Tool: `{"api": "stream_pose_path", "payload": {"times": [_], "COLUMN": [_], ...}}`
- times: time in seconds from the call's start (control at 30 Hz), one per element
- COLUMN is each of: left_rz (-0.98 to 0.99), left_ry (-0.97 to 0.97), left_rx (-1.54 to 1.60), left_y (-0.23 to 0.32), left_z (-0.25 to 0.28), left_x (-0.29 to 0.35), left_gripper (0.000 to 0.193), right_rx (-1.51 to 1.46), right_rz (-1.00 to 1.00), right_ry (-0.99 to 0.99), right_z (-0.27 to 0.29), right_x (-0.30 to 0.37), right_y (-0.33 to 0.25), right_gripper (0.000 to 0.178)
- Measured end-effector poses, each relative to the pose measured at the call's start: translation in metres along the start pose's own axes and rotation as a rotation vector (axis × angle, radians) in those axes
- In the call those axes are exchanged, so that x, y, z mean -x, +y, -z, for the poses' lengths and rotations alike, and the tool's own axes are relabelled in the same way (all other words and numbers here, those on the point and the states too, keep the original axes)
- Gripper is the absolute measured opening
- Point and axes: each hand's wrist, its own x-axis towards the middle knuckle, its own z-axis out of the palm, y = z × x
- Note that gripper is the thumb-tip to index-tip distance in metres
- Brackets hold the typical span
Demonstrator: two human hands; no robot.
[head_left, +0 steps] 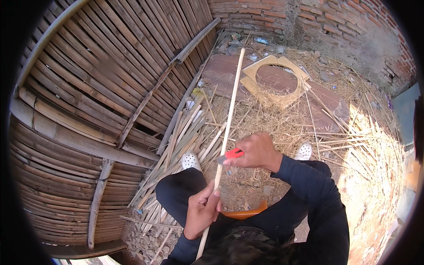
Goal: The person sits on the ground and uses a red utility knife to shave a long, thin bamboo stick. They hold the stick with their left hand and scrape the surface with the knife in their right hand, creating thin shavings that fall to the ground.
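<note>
A long pale bamboo strip (231,109) runs lengthwise in front of me, its lower end passing beside my lap and its far end pointing toward the brick wall. My left hand (203,209) is closed around the lower part of the strip, thumb lying along it. In my right hand (257,151) is a red utility knife (233,153), gripped in a closed fist. Its grey blade lies against the strip, a little beyond my left hand. Fingers of the right hand are partly hidden behind the fist.
Cut bamboo strips (176,152) lie piled along the bamboo slat wall (97,75) at left. Ahead, a wooden board with a round hole (252,70) rests on a brown panel (327,104) amid shavings (282,119). A brick wall (344,31) closes the back. An orange seat (247,213) shows between my legs.
</note>
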Motion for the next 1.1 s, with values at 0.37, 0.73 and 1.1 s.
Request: {"api": "stream_pose_path", "payload": {"times": [0.37,0.73,1.1], "left_rz": [0.039,0.047,0.016], "left_ry": [-0.043,-0.088,-0.1], "left_rx": [0.047,0.041,0.038], "left_y": [-0.005,-0.003,-0.009], "left_z": [0.001,0.001,-0.002], "left_x": [0.004,0.006,0.016], "left_gripper": [0.039,0.04,0.039], "right_rx": [0.052,0.117,0.217], "right_rz": [-0.205,-0.351,-0.327], "right_ry": [0.077,0.037,0.088], "right_z": [0.001,0.013,0.018], "right_x": [-0.016,-0.022,-0.019], "right_y": [0.032,0.056,0.08], "right_gripper": [0.066,0.063,0.067]}}
